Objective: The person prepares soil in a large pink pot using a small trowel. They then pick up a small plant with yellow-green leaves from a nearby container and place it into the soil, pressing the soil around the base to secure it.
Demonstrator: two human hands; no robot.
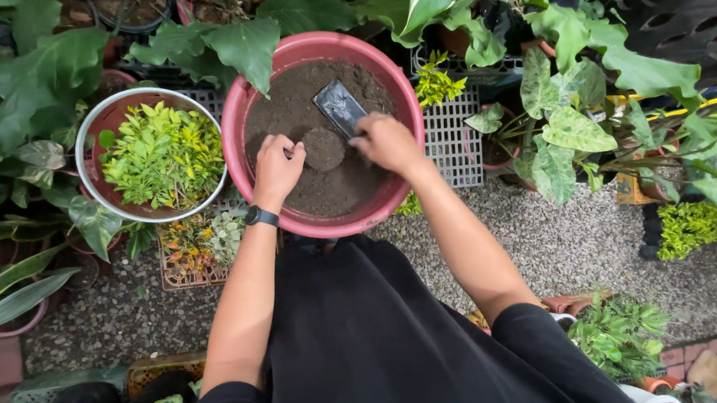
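Your right hand [386, 143] is closed around the handle of a small trowel [339, 108], whose dark, shiny blade points far and to the left across the soil [293, 105]. The grip hides the handle, so only the blade shows, lying flat on or just above the surface. Your left hand [278, 167] is curled shut into a loose fist at the near left part of the soil, knuckles up; you cannot tell from here whether it grips a clump or simply presses down. Between your two hands sits a small rounded mound of soil [324, 147], just beside the fingers of each.

All of this is inside the big pink basin [239, 117], which stands on the gravel floor [572, 245] straight ahead of you. A black watch [261, 217] is on your left wrist, over the near rim of the basin.

To the left, touching or nearly touching the basin, is a round metal-rimmed bowl [85, 141] holding a bushy yellow-green plant [163, 154]. A broad green leaf [243, 50] hangs over the basin's far left rim. A grey plastic crate [453, 140] sits just right of the basin.
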